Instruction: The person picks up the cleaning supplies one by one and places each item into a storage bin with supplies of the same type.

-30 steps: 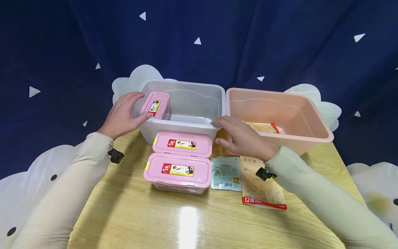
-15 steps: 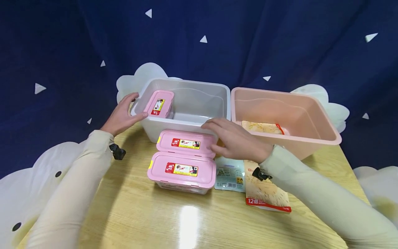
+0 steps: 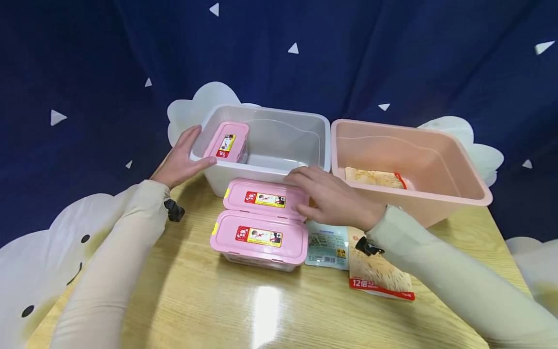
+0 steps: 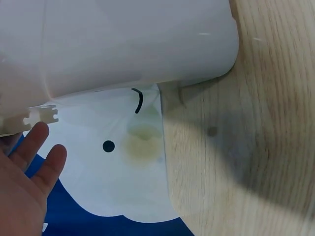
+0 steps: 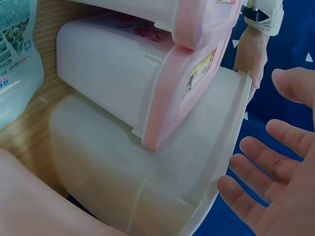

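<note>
A pale grey bin (image 3: 314, 140) stands at the back of the table with a pink-lidded tub (image 3: 233, 131) upright inside its left end. My left hand (image 3: 180, 162) spans the bin's front left corner, thumb along the front rim and fingers by the left side; in the left wrist view two fingers extend below the rim. My right hand (image 3: 331, 196) has its fingers loosely spread by the bin's front rim, overlapping the right end of another pink-lidded tub (image 3: 235, 191). A third pink-lidded tub (image 3: 224, 228) stands directly in front of that one.
To the right, a peach bin (image 3: 453, 179) holds a tan packet (image 3: 370, 177). A pale green pouch (image 3: 327, 242) and a tan packet with a red edge (image 3: 379, 271) lie on the wooden table (image 3: 196, 291). A dark blue curtain (image 3: 348, 58) hangs behind.
My right hand has moved left along the grey bin's front rim, over the end of the nearer tub. My left hand stays at the bin's left corner. The head view has shifted slightly.
</note>
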Demonstrator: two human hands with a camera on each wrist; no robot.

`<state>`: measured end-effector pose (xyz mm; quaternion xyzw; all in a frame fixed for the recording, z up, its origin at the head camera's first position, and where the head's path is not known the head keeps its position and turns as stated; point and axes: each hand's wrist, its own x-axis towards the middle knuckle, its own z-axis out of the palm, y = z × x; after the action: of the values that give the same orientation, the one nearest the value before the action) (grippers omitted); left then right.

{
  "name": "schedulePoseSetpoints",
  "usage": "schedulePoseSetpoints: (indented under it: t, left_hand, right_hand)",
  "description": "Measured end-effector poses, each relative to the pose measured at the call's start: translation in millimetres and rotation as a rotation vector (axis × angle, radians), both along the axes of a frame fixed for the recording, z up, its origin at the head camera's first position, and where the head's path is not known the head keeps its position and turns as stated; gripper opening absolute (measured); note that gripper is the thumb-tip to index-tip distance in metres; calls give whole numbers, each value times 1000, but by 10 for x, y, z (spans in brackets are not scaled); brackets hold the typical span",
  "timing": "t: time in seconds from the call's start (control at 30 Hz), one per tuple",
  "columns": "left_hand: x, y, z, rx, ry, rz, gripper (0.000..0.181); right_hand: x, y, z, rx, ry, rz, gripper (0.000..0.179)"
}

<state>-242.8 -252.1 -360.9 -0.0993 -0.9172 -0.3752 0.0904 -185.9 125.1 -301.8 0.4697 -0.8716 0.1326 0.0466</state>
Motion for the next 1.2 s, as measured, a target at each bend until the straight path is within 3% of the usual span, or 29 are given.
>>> schedulePoseSetpoints:
  t: [0.27, 0.53, 0.7, 0.97, 1.2]
  left_hand:
    - [-9, 16, -47, 63, 18, -9, 92]
    - [9, -6, -14, 13, 19, -17, 92]
    - [-2, -19, -20, -6, 29, -19, 91]
    - [-12, -10, 17, -63, -13, 14, 93]
    - [2, -17, 11, -64, -6, 15, 91]
  right_hand:
    - [84, 43, -45, -38, -16, 42, 49]
    - [285, 47, -207, -36, 20, 121, 47]
    - [393, 45, -310, -38, 28, 100, 57]
    - [521, 19, -467, -6, 37, 57, 73]
    - [585, -63, -755, 35, 69, 45, 79]
